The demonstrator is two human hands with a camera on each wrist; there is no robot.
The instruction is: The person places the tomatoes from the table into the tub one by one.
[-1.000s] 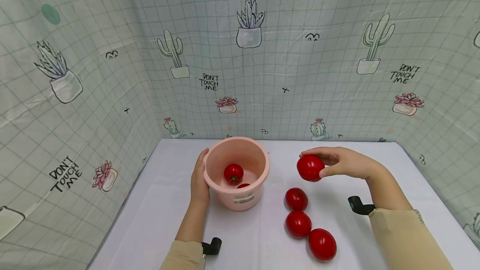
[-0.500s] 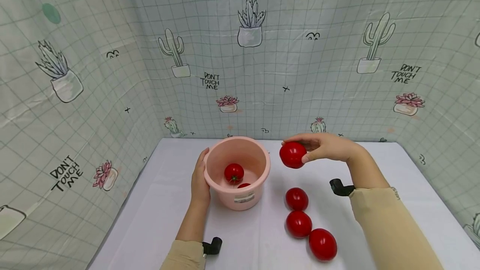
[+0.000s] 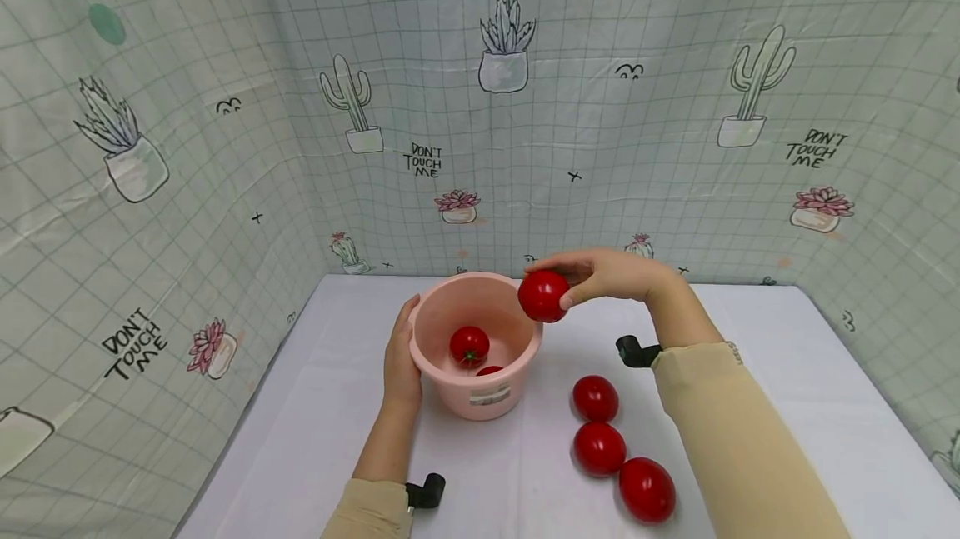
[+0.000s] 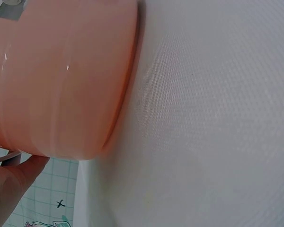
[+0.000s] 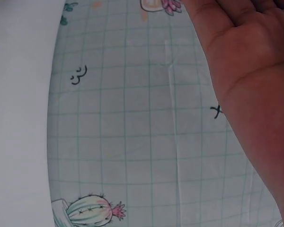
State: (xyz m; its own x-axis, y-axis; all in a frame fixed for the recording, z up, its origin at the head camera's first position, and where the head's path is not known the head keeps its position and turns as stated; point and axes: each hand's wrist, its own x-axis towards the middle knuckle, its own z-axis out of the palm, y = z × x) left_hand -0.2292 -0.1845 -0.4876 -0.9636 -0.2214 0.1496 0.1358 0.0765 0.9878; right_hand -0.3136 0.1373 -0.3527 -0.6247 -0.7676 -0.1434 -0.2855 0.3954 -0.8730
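A pink plastic bucket (image 3: 477, 402) stands upright on the table, with a red tomato (image 3: 469, 345) showing its green stem end inside. Part of a second tomato (image 3: 490, 371) shows behind the near rim. My left hand (image 3: 402, 360) holds the bucket's left side, its fingers along the rim; the left wrist view shows the bucket wall (image 4: 61, 90) close up. Above the bucket's right rim, my right hand (image 3: 611, 274) grips another tomato (image 3: 543, 296) between thumb and fingers. In the right wrist view the palm (image 5: 255, 80) shows, but that tomato is out of sight.
Three tomatoes lie in a slanting row right of the bucket: a far one (image 3: 596, 398), a middle one (image 3: 599, 448) and a near one (image 3: 647, 490). A cactus-print cloth (image 3: 570, 122) hangs behind and beside the white table (image 3: 300, 439).
My right hand has carried its tomato left and slightly up, from above the table to the bucket's right rim. The left hand and bucket have stayed in place.
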